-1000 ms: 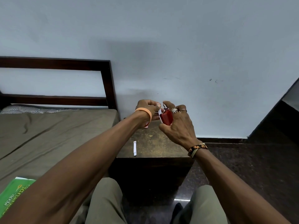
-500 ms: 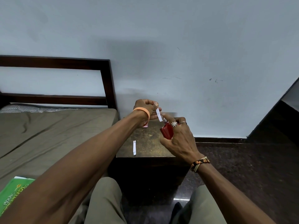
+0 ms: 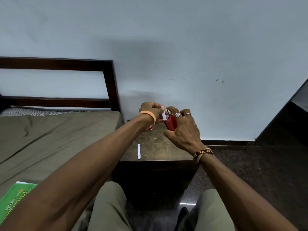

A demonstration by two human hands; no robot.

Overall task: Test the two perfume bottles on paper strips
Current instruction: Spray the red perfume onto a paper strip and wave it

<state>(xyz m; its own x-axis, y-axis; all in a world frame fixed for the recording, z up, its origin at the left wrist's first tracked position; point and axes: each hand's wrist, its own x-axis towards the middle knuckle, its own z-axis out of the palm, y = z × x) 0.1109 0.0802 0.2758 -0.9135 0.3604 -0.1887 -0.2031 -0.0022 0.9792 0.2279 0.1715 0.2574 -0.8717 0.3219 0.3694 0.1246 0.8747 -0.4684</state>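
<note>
Nearest the viewer, the person's two knees in olive trousers (image 3: 106, 207) point toward the wall. A green book (image 3: 15, 200) lies on the bed (image 3: 55, 140) at the lower left, partly cut off by the edge of the view. The dark speckled floor (image 3: 250, 172) runs to the right.

Ahead of the knees stands a small dark surface (image 3: 160, 147), set against the bed on its left. One white paper strip (image 3: 138, 151) lies flat near the front left edge of this surface, well apart from both hands.

Both forearms reach out above the surface. The right hand (image 3: 183, 132), with a woven bracelet (image 3: 202, 153) at the wrist and two rings (image 3: 178, 115) on the fingers, has its grip closed round a red perfume bottle (image 3: 170, 124). The bottle is held upright in the air, and the forefinger is curled over its top.

The left hand (image 3: 150, 112), wearing an orange wristband (image 3: 147, 116), pinches a second white strip (image 3: 164, 116) between thumb and fingertips. This strip hangs just beside the top of the bottle; whether the two touch cannot be told. A small pink thing (image 3: 151, 127) shows under the left wrist; what it is cannot be told.

Farther back are the dark wooden headboard (image 3: 110, 84) and the pale blue wall (image 3: 183, 47).
</note>
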